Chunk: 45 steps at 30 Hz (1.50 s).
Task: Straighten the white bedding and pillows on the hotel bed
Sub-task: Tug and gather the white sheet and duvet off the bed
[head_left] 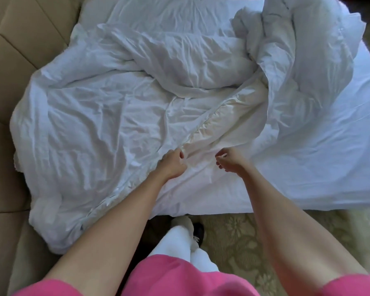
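Note:
A crumpled white duvet (107, 116) lies in a heap over the left and middle of the bed, with a bunched part (303, 52) piled at the far right. Below it, the white fitted sheet (329, 167) shows on the right side. My left hand (172, 163) pinches the duvet's folded edge near the bed's front. A short way to its right, my right hand (230, 160) hovers just above the sheet, fingers curled and apart, holding nothing. No pillow is in view.
A beige padded headboard (19, 39) runs along the left. Patterned carpet (233, 242) lies in front of the bed, where my white trouser legs and shoes (188, 231) stand. The duvet hangs over the bed's front left corner (58, 227).

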{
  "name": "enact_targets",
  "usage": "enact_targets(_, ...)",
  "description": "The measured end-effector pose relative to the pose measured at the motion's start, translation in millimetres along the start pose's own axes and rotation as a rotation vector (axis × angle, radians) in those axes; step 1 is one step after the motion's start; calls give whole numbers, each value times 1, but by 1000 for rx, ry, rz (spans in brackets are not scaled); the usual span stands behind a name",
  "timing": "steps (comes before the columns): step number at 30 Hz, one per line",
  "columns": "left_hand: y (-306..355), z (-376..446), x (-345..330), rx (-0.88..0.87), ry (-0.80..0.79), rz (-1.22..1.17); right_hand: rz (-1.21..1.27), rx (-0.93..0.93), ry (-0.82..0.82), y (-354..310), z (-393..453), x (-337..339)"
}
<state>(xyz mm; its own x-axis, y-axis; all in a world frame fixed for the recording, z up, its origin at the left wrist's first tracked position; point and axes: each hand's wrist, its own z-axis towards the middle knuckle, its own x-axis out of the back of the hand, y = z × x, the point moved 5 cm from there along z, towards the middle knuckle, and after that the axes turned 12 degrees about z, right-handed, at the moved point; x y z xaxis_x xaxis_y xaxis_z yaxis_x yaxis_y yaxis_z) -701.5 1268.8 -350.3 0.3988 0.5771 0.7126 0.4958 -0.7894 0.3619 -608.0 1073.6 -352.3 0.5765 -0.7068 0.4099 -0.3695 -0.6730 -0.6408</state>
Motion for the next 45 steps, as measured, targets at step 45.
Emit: enact_targets(45,-108,150,-64,371,-64,-319,1007,-109,477,19,52,-51)
